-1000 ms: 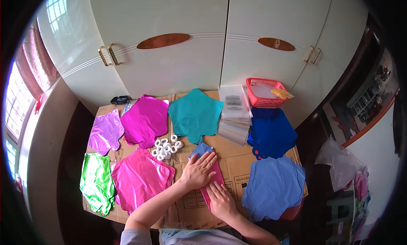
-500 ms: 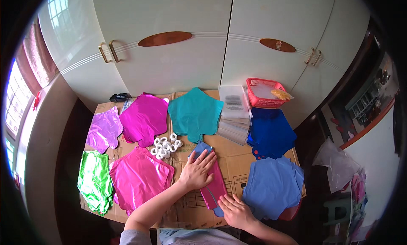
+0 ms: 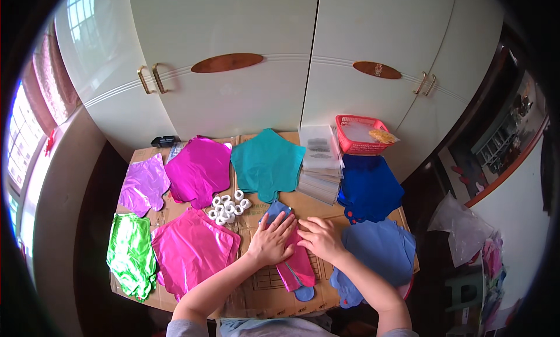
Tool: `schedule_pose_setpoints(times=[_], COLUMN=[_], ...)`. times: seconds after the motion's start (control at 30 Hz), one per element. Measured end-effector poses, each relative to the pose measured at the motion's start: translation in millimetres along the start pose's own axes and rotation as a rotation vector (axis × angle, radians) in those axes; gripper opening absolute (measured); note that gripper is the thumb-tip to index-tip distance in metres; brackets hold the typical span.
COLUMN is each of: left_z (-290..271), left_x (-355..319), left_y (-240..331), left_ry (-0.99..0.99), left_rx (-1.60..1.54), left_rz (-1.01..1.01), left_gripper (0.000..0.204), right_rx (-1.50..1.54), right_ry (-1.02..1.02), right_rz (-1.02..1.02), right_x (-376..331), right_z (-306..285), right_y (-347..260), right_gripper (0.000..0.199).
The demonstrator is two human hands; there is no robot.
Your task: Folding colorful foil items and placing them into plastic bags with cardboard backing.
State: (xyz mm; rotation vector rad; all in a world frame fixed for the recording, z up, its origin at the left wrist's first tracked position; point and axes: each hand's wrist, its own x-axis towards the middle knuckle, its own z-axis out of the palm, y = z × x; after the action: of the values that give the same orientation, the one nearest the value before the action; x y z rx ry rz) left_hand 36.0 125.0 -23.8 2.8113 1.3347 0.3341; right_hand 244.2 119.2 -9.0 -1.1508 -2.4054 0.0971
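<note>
A narrow strip of folded foil balloons [image 3: 301, 266], pink with blue showing at both ends, lies at the centre of a cardboard sheet [image 3: 256, 296]. My left hand [image 3: 270, 242] rests flat across its upper half, fingers stretched out. Alongside it, my right hand [image 3: 322, 239] bends its fingers loosely apart, with fingertips at the strip's right edge. Behind my right forearm is a stack of light blue foil balloons [image 3: 379, 252]. Flat pink foil balloons [image 3: 195, 249] lie to the left of my left forearm. Several small white ribbon rolls [image 3: 224, 211] are heaped beyond my left hand.
Teal [image 3: 267, 162], magenta [image 3: 201, 168], lilac [image 3: 143, 184], green [image 3: 129, 252] and dark blue foil balloons [image 3: 370, 188] surround the work spot. Clear plastic sleeves [image 3: 321, 156] and a red basket [image 3: 350, 144] stand at the back right, before a white cabinet [image 3: 233, 103].
My right hand has moved up and away from the strip's near end to beside my left hand. My left hand stays pressed on the strip.
</note>
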Motion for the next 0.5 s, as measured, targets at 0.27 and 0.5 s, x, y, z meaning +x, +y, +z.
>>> schedule_pose_setpoints(times=[0.27, 0.5], left_z=[1, 1], left_x=[-1, 0], left_y=[0, 0], left_ry=[-0.010, -0.008], left_rx=[0.010, 0.009], left_rz=[-0.003, -0.002], left_gripper=[0.073, 0.073], right_rx=[-0.062, -0.024], right_ry=[-0.275, -0.458], right_rz=[-0.044, -0.158], right_x=[-29, -48], right_z=[-13, -31], right_y=[-2, -27], right_gripper=[0.074, 0.078])
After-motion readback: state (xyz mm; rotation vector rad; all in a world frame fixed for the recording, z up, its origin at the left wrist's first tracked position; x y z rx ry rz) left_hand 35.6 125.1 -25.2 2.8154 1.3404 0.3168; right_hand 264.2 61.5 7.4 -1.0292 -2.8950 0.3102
